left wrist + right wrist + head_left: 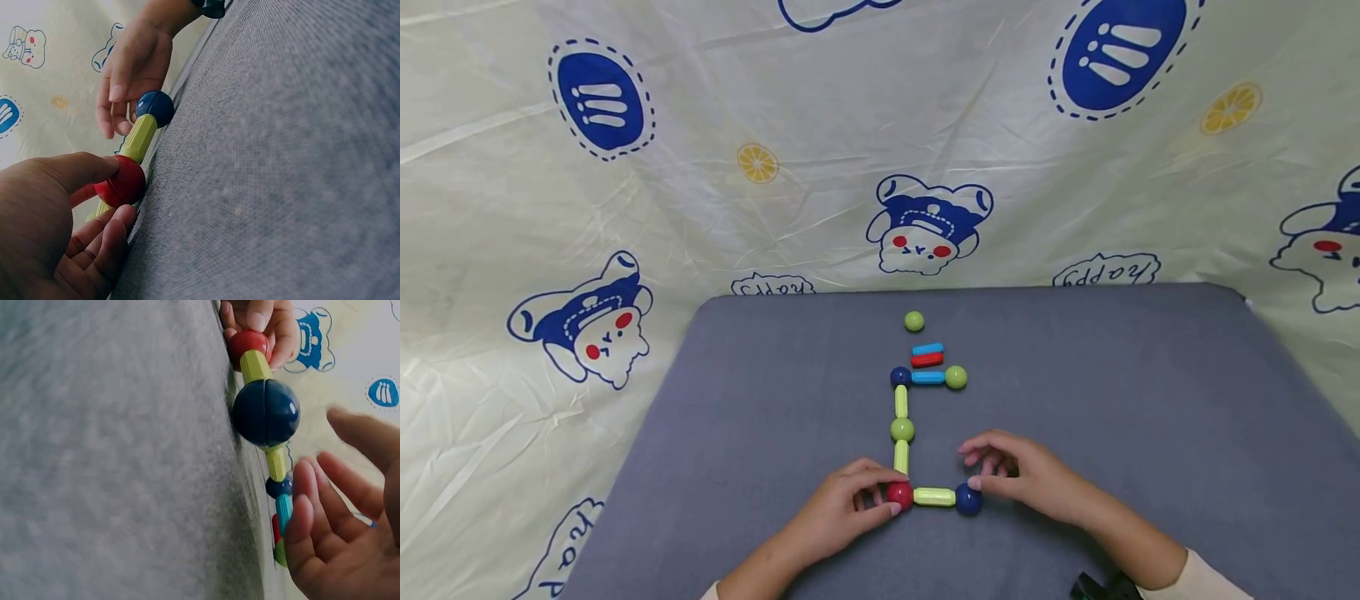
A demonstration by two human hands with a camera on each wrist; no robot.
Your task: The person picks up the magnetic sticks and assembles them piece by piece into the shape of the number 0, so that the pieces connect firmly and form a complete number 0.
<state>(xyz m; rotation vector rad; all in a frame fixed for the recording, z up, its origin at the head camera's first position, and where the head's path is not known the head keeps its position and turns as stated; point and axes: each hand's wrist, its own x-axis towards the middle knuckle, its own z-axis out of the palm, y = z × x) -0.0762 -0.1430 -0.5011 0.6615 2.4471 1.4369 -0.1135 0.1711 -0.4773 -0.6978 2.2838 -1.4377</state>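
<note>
- The left hand (842, 512) pinched one red ball (900, 495) between thumb and fingers.
- The right hand (1030, 475) lay with fingers loosely spread, holding nothing, a fingertip at one of two dark blue balls (968, 499).
- Three yellow-green rods (934, 497) and three green balls (902, 429) were counted; two blue rods (928, 377) and one red rod (927, 360) lay beyond both hands.
- Everything sat on a grey cloth-covered table (1150, 392), before a cartoon-bear printed sheet (775, 125).

A: What is the person wearing?
B: Both hands are bare, left hand (842, 508) and right hand (1026, 475); a cream sleeve cuff (1198, 579) covers the right forearm; a dark strap (1101, 587) sits beside it.
</note>
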